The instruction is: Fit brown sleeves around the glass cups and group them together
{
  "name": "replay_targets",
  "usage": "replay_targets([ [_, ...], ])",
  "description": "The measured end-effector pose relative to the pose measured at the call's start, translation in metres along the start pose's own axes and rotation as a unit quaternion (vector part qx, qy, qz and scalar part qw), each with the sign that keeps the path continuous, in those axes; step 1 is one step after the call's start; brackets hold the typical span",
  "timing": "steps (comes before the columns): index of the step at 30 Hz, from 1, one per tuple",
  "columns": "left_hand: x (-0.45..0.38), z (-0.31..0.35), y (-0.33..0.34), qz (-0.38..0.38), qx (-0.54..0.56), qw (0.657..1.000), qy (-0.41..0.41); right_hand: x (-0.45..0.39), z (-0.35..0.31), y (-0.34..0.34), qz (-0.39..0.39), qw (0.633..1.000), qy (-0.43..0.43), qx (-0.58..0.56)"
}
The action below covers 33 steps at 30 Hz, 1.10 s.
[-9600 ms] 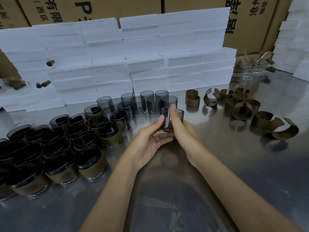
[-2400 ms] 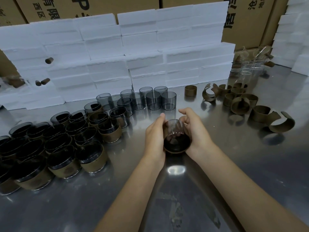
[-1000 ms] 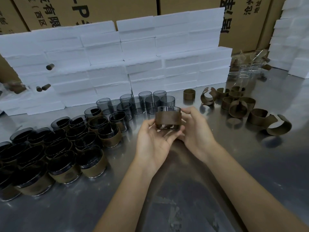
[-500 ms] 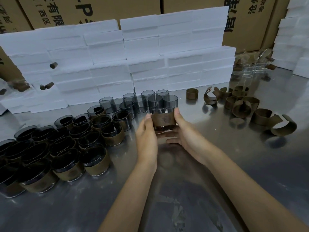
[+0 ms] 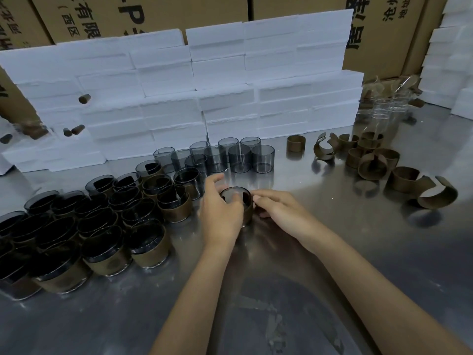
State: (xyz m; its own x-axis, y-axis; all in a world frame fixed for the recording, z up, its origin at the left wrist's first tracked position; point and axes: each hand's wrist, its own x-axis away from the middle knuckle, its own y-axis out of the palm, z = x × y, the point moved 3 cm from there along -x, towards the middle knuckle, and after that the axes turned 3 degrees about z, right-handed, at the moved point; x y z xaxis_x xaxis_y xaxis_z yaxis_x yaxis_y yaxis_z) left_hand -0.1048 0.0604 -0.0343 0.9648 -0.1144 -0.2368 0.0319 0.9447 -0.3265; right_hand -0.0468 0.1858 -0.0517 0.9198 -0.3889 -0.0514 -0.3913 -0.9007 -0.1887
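A smoky glass cup wearing a brown sleeve [image 5: 239, 201] stands upright on the steel table [image 5: 332, 252]. My left hand [image 5: 221, 213] curls round its left side and my right hand [image 5: 276, 210] pinches its right side; much of the sleeve is hidden by my fingers. To the left stands a group of several sleeved cups [image 5: 102, 226]. Bare grey glass cups [image 5: 230, 156] cluster just behind my hands. Loose brown sleeves [image 5: 371, 162] lie scattered at the right, some sprung open.
A wall of white foam blocks [image 5: 204, 85] runs along the back, with cardboard cartons [image 5: 166, 14] behind it. Clear glasses [image 5: 384, 114] stand at the far right, beside more foam blocks [image 5: 450, 60].
The sleeved cup, held up in the air half a second ago, now stands low on the table. Both hands came down and slightly toward me with it.
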Motion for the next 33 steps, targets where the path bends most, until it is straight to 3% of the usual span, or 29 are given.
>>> replay_targets([
  [4,0.009,0.016,-0.005,0.074,-0.101,0.974,0.191,-0.001,0.000,0.000,0.014,0.999,-0.020,0.032],
  [7,0.020,0.026,0.002,0.052,-0.099,0.948,0.297,0.001,-0.003,0.000,0.042,0.996,-0.051,0.066],
  [9,0.028,0.029,0.010,0.010,-0.083,0.943,0.323,0.004,-0.005,-0.001,0.044,0.995,-0.063,0.066],
  [12,0.034,0.026,0.023,-0.064,-0.037,0.955,0.286,0.009,-0.003,-0.005,0.017,0.999,-0.029,0.011],
  [14,0.031,0.021,0.028,-0.107,0.022,0.974,0.198,0.011,-0.004,-0.009,0.011,0.999,0.001,-0.035],
  [18,0.025,0.010,0.032,-0.141,0.032,0.986,0.082,0.003,0.002,-0.018,0.101,0.984,0.076,-0.125],
  [22,0.011,-0.004,0.025,-0.085,0.020,0.996,0.008,-0.012,0.016,-0.037,0.235,0.969,0.069,-0.027],
  [24,0.005,-0.009,0.021,-0.072,0.032,0.997,-0.005,-0.020,0.022,-0.040,0.260,0.963,0.066,-0.018],
  [29,-0.011,-0.013,0.011,-0.052,0.059,0.997,-0.014,-0.066,0.021,-0.033,0.210,0.968,0.086,0.104],
  [33,-0.027,-0.023,0.004,-0.024,0.095,0.995,-0.029,-0.106,0.023,-0.035,0.207,0.952,0.140,0.177],
])
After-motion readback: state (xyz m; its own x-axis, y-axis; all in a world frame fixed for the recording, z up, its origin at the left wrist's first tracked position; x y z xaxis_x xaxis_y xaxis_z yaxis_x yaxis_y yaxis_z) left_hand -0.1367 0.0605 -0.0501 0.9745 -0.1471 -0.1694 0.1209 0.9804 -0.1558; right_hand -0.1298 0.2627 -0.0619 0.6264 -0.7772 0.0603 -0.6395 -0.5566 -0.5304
